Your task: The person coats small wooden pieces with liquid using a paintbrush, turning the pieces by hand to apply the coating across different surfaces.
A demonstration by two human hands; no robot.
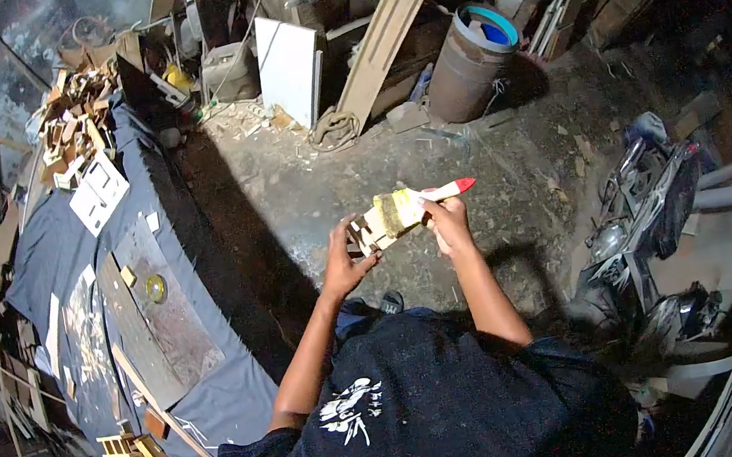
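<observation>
My left hand grips a small light-wood piece with slots or gaps in it, held up in front of my body. In my right hand is a paintbrush with a pale handle and a red tip. The handle points away to the right. Its wide yellowish and dark head lies against or just over the wooden piece; I cannot tell whether they touch. The fingers of both hands are closed around what they hold, and the brush head hides part of the wood.
To the left, a cloth-covered table bears a board, a yellow round dish, a white panel and heaped wooden pieces. Ahead stand a leaning plank and a barrel. A motorcycle is at right.
</observation>
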